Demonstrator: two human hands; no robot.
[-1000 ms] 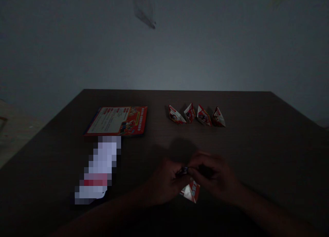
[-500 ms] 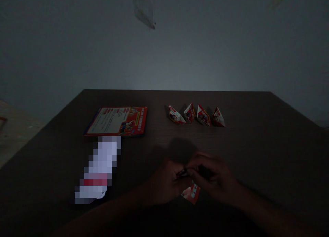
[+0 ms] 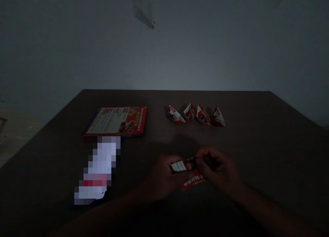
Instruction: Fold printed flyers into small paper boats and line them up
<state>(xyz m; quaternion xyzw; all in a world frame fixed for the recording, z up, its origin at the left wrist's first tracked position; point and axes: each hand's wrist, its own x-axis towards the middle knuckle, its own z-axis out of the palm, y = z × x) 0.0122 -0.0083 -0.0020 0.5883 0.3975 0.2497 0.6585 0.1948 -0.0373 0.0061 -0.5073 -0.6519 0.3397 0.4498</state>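
Note:
Both my hands meet over the near middle of the table, gripping one piece of printed paper (image 3: pixel 193 181) between them. It is partly folded: a red panel with white lettering hangs below, and a white and red folded part shows above. My left hand (image 3: pixel 163 178) pinches its left side between thumb and fingers. At the right end, the thumb and fingertips of my right hand (image 3: pixel 218 168) press on the fold, hiding part of it. Beyond them, several folded paper boats (image 3: pixel 177 115) in red and white print stand in a row.
A stack of red printed leaflets (image 3: pixel 108 122) lies on the dark table (image 3: pixel 257 137) at the left. Just nearer is a bright, pixelated oblong object (image 3: pixel 100 168), close to my left forearm. A clear plastic bag (image 3: pixel 143 9) hangs on the wall behind.
The paper has turned in my hands, so the white folded part and more of the red lettered panel now show. Both hands have shifted slightly; the right one moved up.

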